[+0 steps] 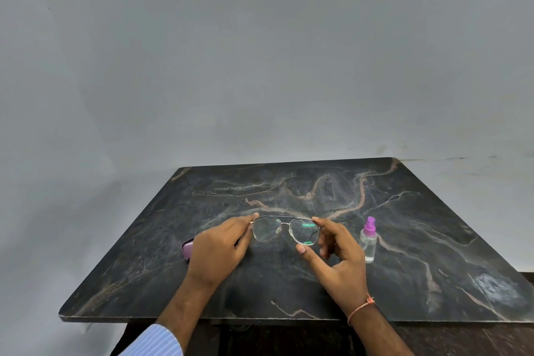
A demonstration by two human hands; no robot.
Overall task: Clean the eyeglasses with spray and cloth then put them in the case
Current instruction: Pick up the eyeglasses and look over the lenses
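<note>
A plain grey wall [260, 52] fills the upper part of the view, unmarked apart from a few faint smudges low on its right. Against it stands a dark marble-patterned table [419, 240] with pale and rust-coloured veins running across the top and a whitish scuffed patch near its right front corner.

At the left, a purple case [187, 248] lies on the tabletop, mostly hidden behind the left hand [219, 251]; whether it is open or closed cannot be told. A blue striped sleeve [156, 341] shows at the lower edge. The left hand's fingers are curled in, pinching the left end of the eyeglasses [286, 230], which are held up over the middle of the table with both lenses facing the camera. The right hand [338, 257] grips the right end of the frame between fingertips, its thumb stretched out below the lens; a thin orange thread circles that wrist.

Just right of the right hand, a small clear spray bottle [368, 241] with a purple nozzle stands upright on the table.
</note>
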